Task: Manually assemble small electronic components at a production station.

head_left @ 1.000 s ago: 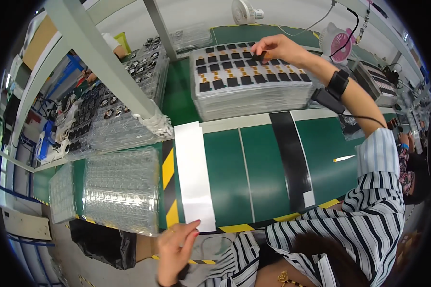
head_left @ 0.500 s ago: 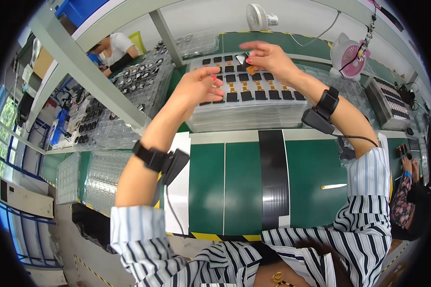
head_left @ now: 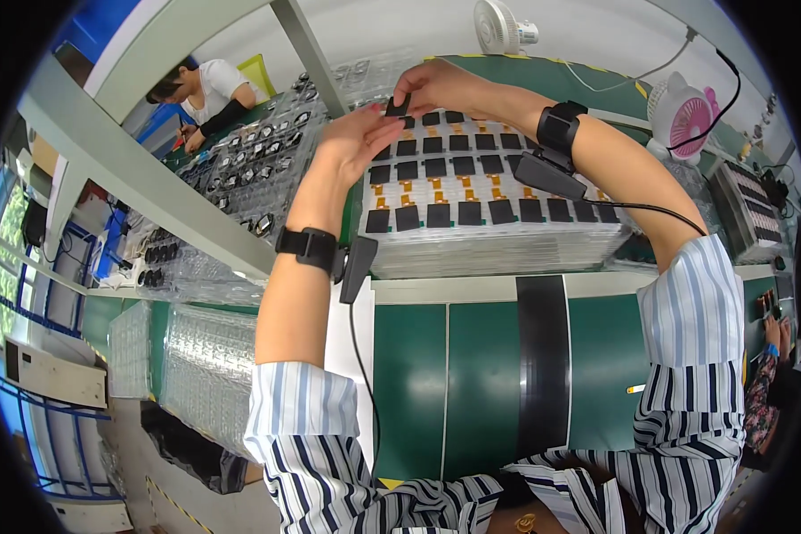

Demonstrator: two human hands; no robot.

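Observation:
My right hand point(head_left: 445, 87) reaches to the far left of the tray stack. Its fingertips are closed on a small black square panel point(head_left: 398, 107), tilted above the rows. Close beside it, my left hand point(head_left: 351, 142) has its fingers stretched out toward the same panel; whether they touch it I cannot tell. Below both hands lies the top clear plastic tray point(head_left: 498, 233) of a tall stack. Rows of black square panels point(head_left: 439, 215) with orange flex cables point(head_left: 437, 196) sit in it. My right hand partly covers the back row.
To the left, more clear trays point(head_left: 214, 258) hold dark parts, behind a slanting grey frame post point(head_left: 151, 151). A co-worker point(head_left: 212, 93) sits beyond. A white fan point(head_left: 500, 28) and a pink-white fan point(head_left: 685, 120) stand behind. A black strip point(head_left: 541, 356) crosses the green mat point(head_left: 481, 374).
My right hand has moved left and farther away with the panel, bringing it next to my left hand. The view has shifted, showing more of the tray's front rows.

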